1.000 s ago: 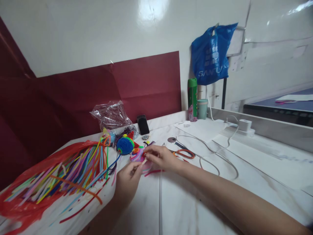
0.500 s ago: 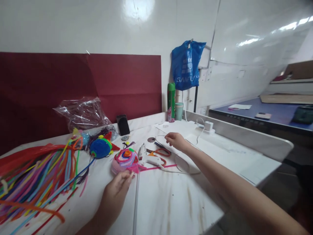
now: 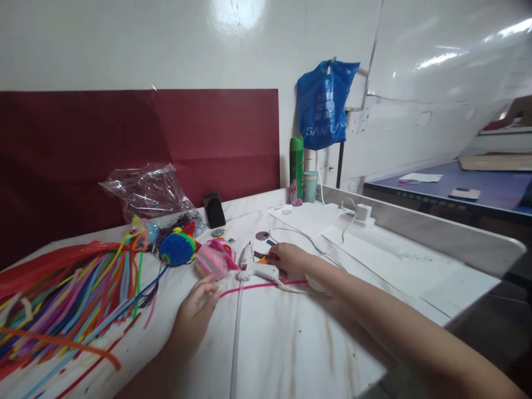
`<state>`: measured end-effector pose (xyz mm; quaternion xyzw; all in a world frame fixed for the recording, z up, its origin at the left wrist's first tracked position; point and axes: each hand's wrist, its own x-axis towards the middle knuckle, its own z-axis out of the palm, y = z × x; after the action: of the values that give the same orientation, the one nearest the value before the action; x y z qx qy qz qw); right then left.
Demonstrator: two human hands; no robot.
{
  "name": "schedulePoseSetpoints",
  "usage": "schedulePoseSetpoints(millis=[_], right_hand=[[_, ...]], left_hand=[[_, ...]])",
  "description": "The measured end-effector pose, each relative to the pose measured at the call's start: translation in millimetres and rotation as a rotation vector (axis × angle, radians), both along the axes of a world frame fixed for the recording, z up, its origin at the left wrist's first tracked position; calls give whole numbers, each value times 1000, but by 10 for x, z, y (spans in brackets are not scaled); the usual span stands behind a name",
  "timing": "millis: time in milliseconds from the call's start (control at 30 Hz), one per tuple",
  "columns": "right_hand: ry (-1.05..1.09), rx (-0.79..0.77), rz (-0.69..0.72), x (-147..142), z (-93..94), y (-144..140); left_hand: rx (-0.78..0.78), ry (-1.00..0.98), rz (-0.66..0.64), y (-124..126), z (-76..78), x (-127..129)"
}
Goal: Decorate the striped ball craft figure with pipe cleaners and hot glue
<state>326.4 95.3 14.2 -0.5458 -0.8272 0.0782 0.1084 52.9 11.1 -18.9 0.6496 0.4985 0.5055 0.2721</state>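
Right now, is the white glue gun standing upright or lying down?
Lying down: the glue gun rests on its side on the table, beside the right hand.

Dim, soft indoor light — glare on glossy wall (image 3: 236, 14), edges warped.

Both forearms are bare, with no sleeves in sight; the left hand (image 3: 195, 313) and right hand (image 3: 287, 258) carry no gloves.

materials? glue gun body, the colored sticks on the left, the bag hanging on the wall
Glue gun: white, smooth body, likely hard plastic. Colored sticks: thin, bendy, matte strands, probably pipe cleaners; fuzz not resolvable. Blue bag: thin glossy plastic film, creased and sagging, with white print.
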Motion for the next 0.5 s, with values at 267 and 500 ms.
schedulePoseSetpoints(millis=[267,500], right_hand=[[-121,-48,-3,-42,43,-43],[-151,78,-75,-89,104,-152]], left_hand=[[-103,87,73,-101,152,84],[-122,124,42,-108,99,92]])
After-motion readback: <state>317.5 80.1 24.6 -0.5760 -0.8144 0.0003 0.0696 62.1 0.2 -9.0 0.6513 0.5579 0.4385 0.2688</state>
